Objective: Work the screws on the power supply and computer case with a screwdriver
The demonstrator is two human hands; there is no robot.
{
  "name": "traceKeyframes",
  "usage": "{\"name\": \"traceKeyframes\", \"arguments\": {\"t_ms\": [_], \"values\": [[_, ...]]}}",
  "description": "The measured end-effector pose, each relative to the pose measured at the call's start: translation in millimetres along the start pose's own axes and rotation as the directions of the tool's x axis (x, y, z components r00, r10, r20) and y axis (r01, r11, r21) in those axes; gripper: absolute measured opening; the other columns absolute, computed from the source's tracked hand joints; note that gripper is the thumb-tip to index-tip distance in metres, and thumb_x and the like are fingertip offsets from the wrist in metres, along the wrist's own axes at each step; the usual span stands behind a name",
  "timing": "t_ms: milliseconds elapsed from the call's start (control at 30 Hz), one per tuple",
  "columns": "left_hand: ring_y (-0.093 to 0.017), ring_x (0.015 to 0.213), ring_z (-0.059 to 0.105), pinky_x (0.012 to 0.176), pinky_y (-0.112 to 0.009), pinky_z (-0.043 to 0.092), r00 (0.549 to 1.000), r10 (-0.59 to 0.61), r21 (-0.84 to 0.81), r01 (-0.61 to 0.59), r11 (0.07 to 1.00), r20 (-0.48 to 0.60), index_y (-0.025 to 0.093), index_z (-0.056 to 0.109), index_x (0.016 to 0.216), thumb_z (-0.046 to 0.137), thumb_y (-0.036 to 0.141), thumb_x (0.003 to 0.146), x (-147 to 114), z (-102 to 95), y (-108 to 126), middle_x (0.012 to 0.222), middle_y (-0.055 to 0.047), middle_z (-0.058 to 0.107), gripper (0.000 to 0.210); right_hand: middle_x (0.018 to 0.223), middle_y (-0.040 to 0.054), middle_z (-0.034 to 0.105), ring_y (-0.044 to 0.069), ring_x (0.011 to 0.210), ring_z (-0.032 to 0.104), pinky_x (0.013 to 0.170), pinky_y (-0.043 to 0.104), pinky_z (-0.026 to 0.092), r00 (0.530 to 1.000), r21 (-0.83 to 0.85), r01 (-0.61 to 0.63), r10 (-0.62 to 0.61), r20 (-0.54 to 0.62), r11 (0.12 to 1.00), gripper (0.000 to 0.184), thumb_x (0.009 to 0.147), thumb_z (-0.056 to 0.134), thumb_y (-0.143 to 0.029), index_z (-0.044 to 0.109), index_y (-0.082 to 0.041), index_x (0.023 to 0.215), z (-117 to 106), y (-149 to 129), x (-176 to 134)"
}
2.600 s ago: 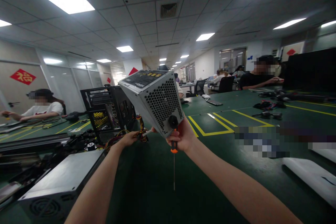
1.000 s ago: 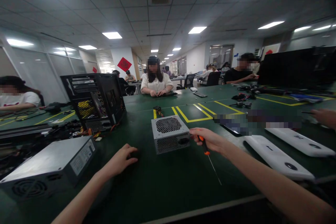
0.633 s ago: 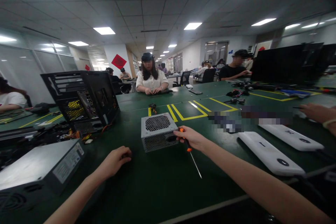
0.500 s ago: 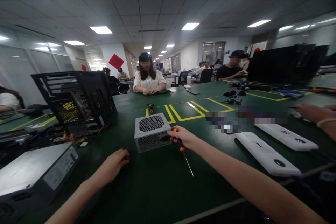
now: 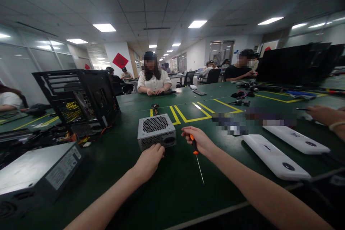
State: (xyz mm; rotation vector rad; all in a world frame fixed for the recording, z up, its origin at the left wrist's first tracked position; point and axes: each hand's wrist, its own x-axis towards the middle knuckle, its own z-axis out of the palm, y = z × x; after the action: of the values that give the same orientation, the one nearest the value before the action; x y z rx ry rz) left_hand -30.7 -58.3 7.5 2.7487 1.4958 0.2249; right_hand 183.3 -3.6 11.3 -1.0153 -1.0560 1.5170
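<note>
A grey computer power supply (image 5: 156,125) stands on the green table in front of me, its perforated fan grille facing up. My left hand (image 5: 151,158) is at its near lower edge, fingers bent and close together; whatever they hold, if anything, is hidden. Just right of the box, apart from it, my right hand (image 5: 198,139) is closed around a screwdriver (image 5: 194,147) with an orange and black handle. Its thin metal shaft points down toward me. A short bundle of cables (image 5: 155,107) lies behind the power supply.
At left are an open black computer case (image 5: 81,100), loose cables and a second power supply (image 5: 37,176). Two white devices (image 5: 275,156) lie at right, near another person's hand (image 5: 323,115). Someone sits opposite (image 5: 154,75). Black monitors (image 5: 291,64) stand at far right.
My right hand has come off the power supply and moved right with the screwdriver. My left hand has moved right and forward to the box's near edge. The box has turned slightly.
</note>
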Motion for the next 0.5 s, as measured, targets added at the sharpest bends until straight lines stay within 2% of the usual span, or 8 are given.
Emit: {"name": "traceKeyframes", "arguments": {"t_ms": [200, 300, 433, 500], "values": [[-0.018, 0.087, 0.051, 0.072, -0.03, 0.044, 0.996, -0.046, 0.02, 0.048, 0.999, -0.079, 0.019, 0.054, 0.091, 0.037, 0.019, 0.084, 1, 9.0, -4, 0.098, -0.005, 0.053, 0.018, 0.063, 0.0, 0.056, 0.004, 0.046, 0.043, 0.037, 0.014, 0.031, 0.996, -0.158, 0.034, -0.02, 0.092, 0.987, 0.008, 0.074, 0.055, -0.016, 0.054, -0.014, 0.082, 14, 10, -7], [-0.017, 0.086, 0.05, 0.07, -0.029, 0.043, 0.991, -0.011, 0.064, 0.02, 0.998, -0.134, 0.019, 0.053, 0.094, 0.037, 0.02, 0.085, 1, 10.1, -3, 0.097, -0.005, 0.053, 0.019, 0.061, -0.0006, 0.056, 0.005, 0.045, 0.044, 0.037, 0.014, 0.031, 0.994, -0.235, 0.044, -0.018, 0.112, 0.971, 0.009, 0.073, 0.056, -0.016, 0.053, -0.015, 0.082, 22, 17, -9], [-0.02, 0.091, 0.046, 0.078, -0.034, 0.039, 0.938, 0.106, 0.276, -0.011, 0.961, -0.331, 0.019, 0.048, 0.107, 0.036, 0.019, 0.086, 11, 9.6, 1, 0.103, -0.007, 0.05, 0.025, 0.059, -0.0012, 0.056, 0.006, 0.043, 0.044, 0.036, 0.015, 0.03, 0.994, -0.292, 0.055, -0.024, 0.108, 0.955, 0.009, 0.073, 0.053, -0.015, 0.05, -0.015, 0.081, 29, 21, -10], [-0.022, 0.094, 0.044, 0.079, -0.037, 0.036, 0.912, 0.156, 0.388, 0.003, 0.922, -0.379, 0.019, 0.046, 0.11, 0.037, 0.018, 0.085, 18, 8.6, 2, 0.105, -0.008, 0.049, 0.026, 0.058, -0.0011, 0.056, 0.006, 0.043, 0.044, 0.036, 0.015, 0.03, 0.994, -0.303, 0.06, -0.029, 0.106, 0.951, 0.008, 0.072, 0.052, -0.014, 0.05, -0.015, 0.08, 30, 22, -10]]}}
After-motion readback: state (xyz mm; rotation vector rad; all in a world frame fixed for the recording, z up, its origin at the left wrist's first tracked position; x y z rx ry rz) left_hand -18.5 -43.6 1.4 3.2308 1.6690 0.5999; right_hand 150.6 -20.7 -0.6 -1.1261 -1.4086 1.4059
